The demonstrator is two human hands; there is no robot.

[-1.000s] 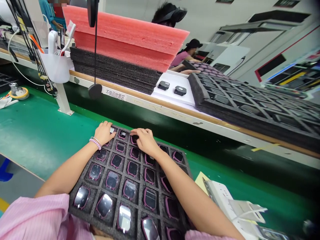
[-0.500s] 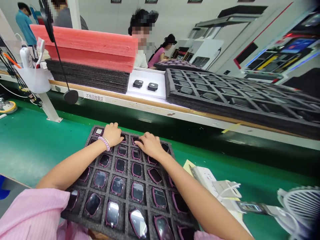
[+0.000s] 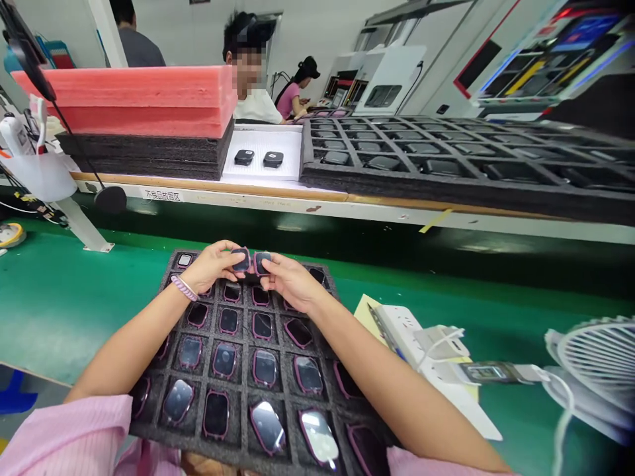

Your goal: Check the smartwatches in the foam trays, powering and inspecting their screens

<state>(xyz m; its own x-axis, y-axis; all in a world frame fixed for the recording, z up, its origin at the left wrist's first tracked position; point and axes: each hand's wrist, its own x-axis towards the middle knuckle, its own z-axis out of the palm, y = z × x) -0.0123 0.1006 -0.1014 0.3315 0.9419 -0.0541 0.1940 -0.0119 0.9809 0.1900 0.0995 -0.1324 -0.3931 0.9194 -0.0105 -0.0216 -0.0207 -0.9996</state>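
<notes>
Between thumb and fingers, my left hand [image 3: 214,266] grips a smartwatch case [image 3: 241,260] with a dark glass face and purple rim. My right hand [image 3: 290,281] pinches a second case [image 3: 262,263] of the same kind, held close beside the first. Both are raised just over the far rows of a dark grey foam tray [image 3: 243,423]. Similar purple-rimmed cases, such as one dark case [image 3: 217,414], lie in the tray's square pockets. A case with a white face [image 3: 184,260] sits in the far left corner pocket. My forearms cover some side pockets.
Beyond the green bench [image 3: 114,291] runs a shelf with red foam slabs [image 3: 143,99], two black pieces [image 3: 272,159] and a large black tray [image 3: 446,182]. To the right are a power strip [image 3: 401,324] and a white fan [image 3: 600,370]. Co-workers sit behind the shelf.
Both hands have lifted a watch case each from the far rows and brought them together above the tray. The camera view has shifted slightly to the right.
</notes>
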